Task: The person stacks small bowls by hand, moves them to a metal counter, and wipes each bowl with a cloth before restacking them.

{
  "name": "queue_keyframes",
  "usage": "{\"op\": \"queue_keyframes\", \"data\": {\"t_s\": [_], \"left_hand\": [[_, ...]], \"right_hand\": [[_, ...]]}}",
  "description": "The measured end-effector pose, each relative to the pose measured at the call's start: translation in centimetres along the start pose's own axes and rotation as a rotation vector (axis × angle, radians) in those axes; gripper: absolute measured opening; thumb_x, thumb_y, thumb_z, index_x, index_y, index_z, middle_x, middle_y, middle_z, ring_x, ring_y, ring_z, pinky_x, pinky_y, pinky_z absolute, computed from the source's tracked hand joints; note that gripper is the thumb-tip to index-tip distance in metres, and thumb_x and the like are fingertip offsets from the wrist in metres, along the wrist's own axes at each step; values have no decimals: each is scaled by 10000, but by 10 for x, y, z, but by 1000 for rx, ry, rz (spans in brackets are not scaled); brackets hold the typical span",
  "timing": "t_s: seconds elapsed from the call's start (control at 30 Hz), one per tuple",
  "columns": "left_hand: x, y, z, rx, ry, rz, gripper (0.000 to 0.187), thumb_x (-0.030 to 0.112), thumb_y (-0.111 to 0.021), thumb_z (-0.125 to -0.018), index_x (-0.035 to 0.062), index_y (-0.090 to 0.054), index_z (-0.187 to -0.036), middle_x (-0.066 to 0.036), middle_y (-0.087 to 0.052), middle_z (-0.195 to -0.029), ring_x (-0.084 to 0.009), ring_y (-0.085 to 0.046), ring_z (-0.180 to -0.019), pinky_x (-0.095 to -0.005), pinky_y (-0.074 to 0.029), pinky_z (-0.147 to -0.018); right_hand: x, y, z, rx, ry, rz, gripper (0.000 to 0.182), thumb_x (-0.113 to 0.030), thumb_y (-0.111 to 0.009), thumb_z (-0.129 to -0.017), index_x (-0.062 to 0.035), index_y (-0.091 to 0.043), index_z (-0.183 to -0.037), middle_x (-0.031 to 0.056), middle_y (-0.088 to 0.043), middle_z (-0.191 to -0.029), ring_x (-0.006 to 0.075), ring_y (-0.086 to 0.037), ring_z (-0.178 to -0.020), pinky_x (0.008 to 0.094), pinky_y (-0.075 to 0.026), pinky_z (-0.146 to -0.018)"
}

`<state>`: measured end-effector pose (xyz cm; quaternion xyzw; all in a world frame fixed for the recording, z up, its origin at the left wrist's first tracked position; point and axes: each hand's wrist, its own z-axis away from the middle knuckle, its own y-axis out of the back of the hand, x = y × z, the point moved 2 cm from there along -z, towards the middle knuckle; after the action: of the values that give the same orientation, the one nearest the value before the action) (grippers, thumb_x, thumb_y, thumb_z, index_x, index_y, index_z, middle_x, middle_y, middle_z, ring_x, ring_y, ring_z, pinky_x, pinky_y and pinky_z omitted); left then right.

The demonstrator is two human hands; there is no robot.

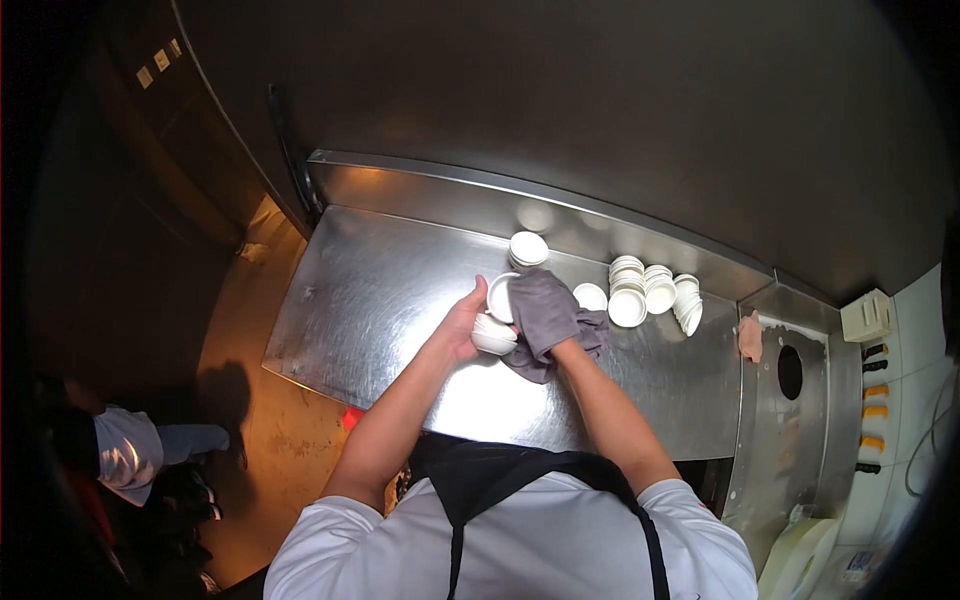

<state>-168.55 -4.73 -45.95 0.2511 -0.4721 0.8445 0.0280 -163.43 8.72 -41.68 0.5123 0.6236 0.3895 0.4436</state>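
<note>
Round bowls [493,337] in left hand [464,325], rumpled cloth [543,305], shiny metal counter [365,285]

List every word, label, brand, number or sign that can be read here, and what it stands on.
No text is legible.
Pale rectangular stickers on the dark brown surface at upper left: too small to read.
Blue-and-white label at lower right: too blurred to read.
Small round white bowls: no lettering visible.
</note>
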Motion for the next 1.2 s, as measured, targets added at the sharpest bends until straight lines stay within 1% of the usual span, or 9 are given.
{"op": "queue_keyframes", "data": {"t_s": [0.17, 0.37, 0.5, 0.63, 0.73, 0.87, 1.0, 1.07, 1.2], "left_hand": [[1, 4, -5, 58, -11, -21, 515, 501, -458, -967, 34, -560, -1161, -145, -645, -1012, -257, -672, -866, -388, -573, -759], [-1, -6, -9, 142, -12, -148, 606, 565, -521, -916, -4, -504, -1125, -155, -604, -954, -272, -646, -853, -426, -549, -775], [-6, -2, -7, 337, -41, -19, 658, 603, -568, -875, -12, -456, -1083, -167, -575, -917, -289, -631, -817, -448, -549, -752], [-3, 8, -2, 354, -85, 69, 605, 573, -577, -877, -3, -475, -1032, -176, -551, -941, -294, -604, -827, -462, -542, -772], [2, 9, 7, 362, -106, 125, 675, 552, -547, -898, -51, -425, -1178, -214, -508, -1080, -321, -568, -968, -489, -500, -852], [3, 8, 13, 389, -119, 99, 706, 552, -513, -913, -61, -406, -1248, -220, -512, -1120, -345, -554, -1049, -528, -472, -902], [2, 11, 11, 408, -175, 164, 534, 531, -573, -891, 21, -483, -1024, -202, -589, -958, -324, -618, -867, -490, -535, -787], [2, 11, 11, 468, -258, 179, 503, 512, -577, -900, 32, -484, -1019, -198, -596, -933, -321, -621, -850, -483, -539, -783], [6, 9, -1, 440, -593, 17, 389, 435, -547, -950, 49, -504, -973, -181, -631, -914, -266, -628, -832, -401, -532, -810]], "right_hand": [[-1, 5, -1, 89, -263, -239, 252, -233, -566, -815, -2, -636, -884, 229, -634, -886, 364, -640, -828, 464, -508, -703], [16, -12, -8, 65, -40, 133, 349, -301, -652, -748, -4, -598, -922, 208, -617, -844, 385, -619, -825, 455, -497, -699], [67, -67, -6, 530, -161, 60, 259, -245, -632, -773, -4, -608, -865, 214, -619, -875, 399, -614, -863, 434, -491, -698], [94, -83, -19, 253, -612, -323, 228, -206, -598, -802, 5, -607, -886, 237, -613, -888, 386, -620, -870, 448, -485, -743], [93, -88, -18, 413, -365, -200, 199, -181, -577, -808, 8, -623, -852, 236, -616, -849, 380, -631, -823, 440, -499, -695], [100, -91, -25, 82, -196, -83, 213, -170, -569, -806, 18, -651, -862, 236, -619, -858, 360, -637, -834, 422, -503, -714], [76, -61, -29, -74, -305, -306, 255, -222, -567, -830, -3, -679, -898, 231, -650, -910, 340, -656, -882, 395, -514, -743], [28, -6, -17, -190, -106, 142, 251, -239, -581, -829, -17, -681, -894, 227, -656, -931, 333, -659, -910, 394, -520, -741], [0, -33, 2, 70, 238, -232, 254, -207, -583, -781, -8, -640, -928, 215, -628, -929, 360, -616, -916, 419, -492, -793]]}}
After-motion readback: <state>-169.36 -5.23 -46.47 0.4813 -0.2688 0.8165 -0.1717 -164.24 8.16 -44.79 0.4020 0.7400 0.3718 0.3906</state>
